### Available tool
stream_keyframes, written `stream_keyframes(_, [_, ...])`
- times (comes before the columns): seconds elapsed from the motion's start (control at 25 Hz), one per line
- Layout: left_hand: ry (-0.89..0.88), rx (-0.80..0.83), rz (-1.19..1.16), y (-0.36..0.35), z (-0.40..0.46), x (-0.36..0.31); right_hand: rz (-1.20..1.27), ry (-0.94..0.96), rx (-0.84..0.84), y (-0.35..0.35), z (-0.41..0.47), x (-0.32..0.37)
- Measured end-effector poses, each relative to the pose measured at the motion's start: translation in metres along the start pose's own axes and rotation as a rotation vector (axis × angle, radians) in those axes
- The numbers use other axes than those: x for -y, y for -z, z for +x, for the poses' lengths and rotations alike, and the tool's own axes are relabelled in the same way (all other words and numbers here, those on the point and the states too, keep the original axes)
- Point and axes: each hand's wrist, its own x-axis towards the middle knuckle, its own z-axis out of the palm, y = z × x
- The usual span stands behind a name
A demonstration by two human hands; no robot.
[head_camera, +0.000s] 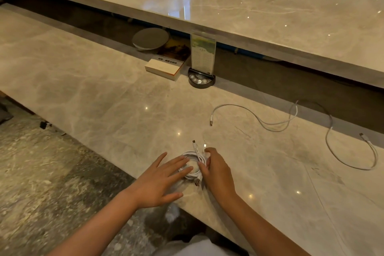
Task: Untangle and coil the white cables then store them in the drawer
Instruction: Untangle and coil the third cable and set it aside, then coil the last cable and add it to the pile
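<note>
So the coiled white cable (192, 167) is sitting near the front edge of the marble table (93, 93), wound into a small round bundle with two plug ends sticking out the far side and a third connector poking out toward the near side. The left hand (160, 178) lies flat over the left half of the coil, fingers (182, 170) straight and spread, just pressing on it rather than grabbing. The right hand (216, 170) is on the right side of the bundle with its fingers curled in around the loops, pinching them together. Off to the right, well apart from the coil, a loose white cable (259, 119) lies in open curves with one plug end pointing toward the near side, and a second loose white cable (351, 151) trails even further right, looping close to the table's back edge. At the back of the table there's a book (166, 62) lying flat with Chinese characters on its spine, too small for me to read properly, and a round grey disc (150, 38) resting partly on top of it. Just beside the book stands a clear card holder (202, 54) on a dark round base with small buttons; the card has a green top and rows of tiny print I can't make out. A higher marble counter (249, 6) runs behind everything.
</note>
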Motion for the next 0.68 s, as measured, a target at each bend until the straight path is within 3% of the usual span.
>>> stream_keyframes(0.16, [0.023, -0.039, -0.032, 0.004, 0.006, -0.002, -0.266, 0.350, -0.048, 0.004, 0.005, -0.012])
stream_keyframes(0.32, [0.035, -0.121, -0.027, 0.015, 0.019, -0.004, -0.319, 0.515, 0.030, 0.017, 0.005, -0.026])
stream_keyframes(0.48, [0.030, -0.277, 0.004, 0.034, 0.050, -0.008, -0.351, 0.562, 0.049, 0.037, 0.015, -0.024])
stream_keyframes(0.6, [0.082, -0.341, 0.016, 0.044, 0.094, -0.011, -0.449, 0.524, -0.041, 0.065, 0.037, -0.033])
stream_keyframes(0.68, [0.197, -0.240, -0.017, 0.050, 0.134, -0.014, -0.574, 0.422, -0.107, 0.090, 0.060, -0.045])
